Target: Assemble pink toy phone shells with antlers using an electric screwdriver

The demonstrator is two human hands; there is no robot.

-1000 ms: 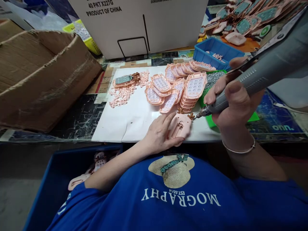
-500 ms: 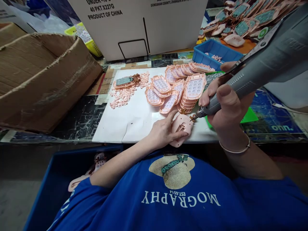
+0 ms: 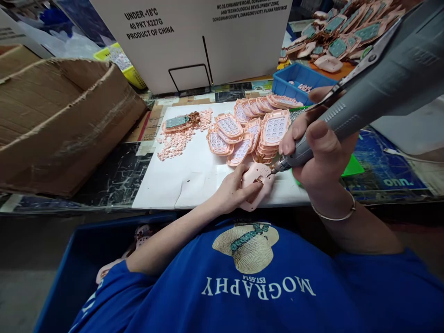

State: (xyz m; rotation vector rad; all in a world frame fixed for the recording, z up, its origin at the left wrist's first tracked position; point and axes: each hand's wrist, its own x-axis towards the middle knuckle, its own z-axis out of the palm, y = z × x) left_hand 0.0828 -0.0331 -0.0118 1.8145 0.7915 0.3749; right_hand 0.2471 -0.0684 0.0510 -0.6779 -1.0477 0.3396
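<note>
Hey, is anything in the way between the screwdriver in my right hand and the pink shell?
Nothing visible is. The screwdriver in the right hand has its tip at the pink shell, and the left hand lies clear of that tip.

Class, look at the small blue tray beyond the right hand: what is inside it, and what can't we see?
Inside the blue tray are small pale pink pieces. The right hand covers its near right corner, so anything there cannot be seen.

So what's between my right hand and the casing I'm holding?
In the head view, the metal nose and bit of the grey driver lie between your right hand and the pink casing.
</note>
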